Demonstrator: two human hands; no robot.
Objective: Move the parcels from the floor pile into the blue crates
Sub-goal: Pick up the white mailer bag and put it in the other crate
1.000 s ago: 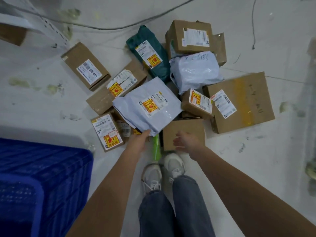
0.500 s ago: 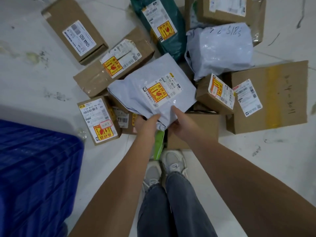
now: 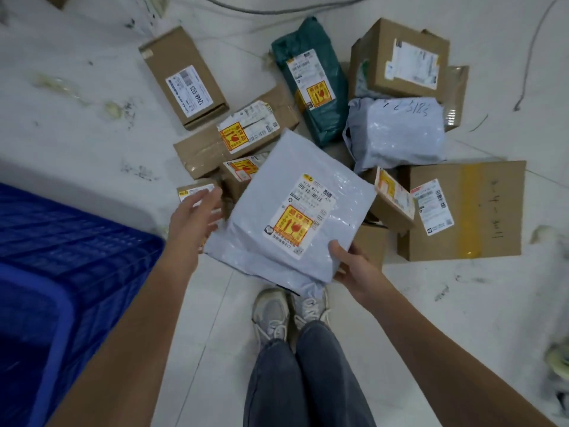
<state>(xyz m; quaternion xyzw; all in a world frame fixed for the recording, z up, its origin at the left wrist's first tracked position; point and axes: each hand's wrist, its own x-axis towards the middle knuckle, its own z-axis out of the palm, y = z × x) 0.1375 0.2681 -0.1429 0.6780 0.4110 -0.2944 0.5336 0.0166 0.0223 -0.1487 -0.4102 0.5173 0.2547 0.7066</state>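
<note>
Evidently the pale grey mailer bag (image 3: 292, 217) is up off the floor pile and carried by one hand alone: the right hand (image 3: 354, 269) grips its near corner at about 5 o'clock, thumb on top beside the fragile sticker and the other fingers hidden beneath, which looks like enough for something this flat and soft. The left hand (image 3: 192, 217) is off the bag, fingers spread and relaxed, holding nothing, hovering over the small labelled box (image 3: 197, 192) at 9 o'clock of the bag. Judging by that, it is free either to steady the bag's loose edge or to take a second parcel. The blue crate (image 3: 61, 288) stands at 8 o'clock, just beside the left forearm, so a short swing leftwards should bring the bag over it. The other parcels lie on the floor from 10 to 3 o'clock: brown cartons, the green bag (image 3: 314, 84) and the second grey bag (image 3: 397, 131).
</note>
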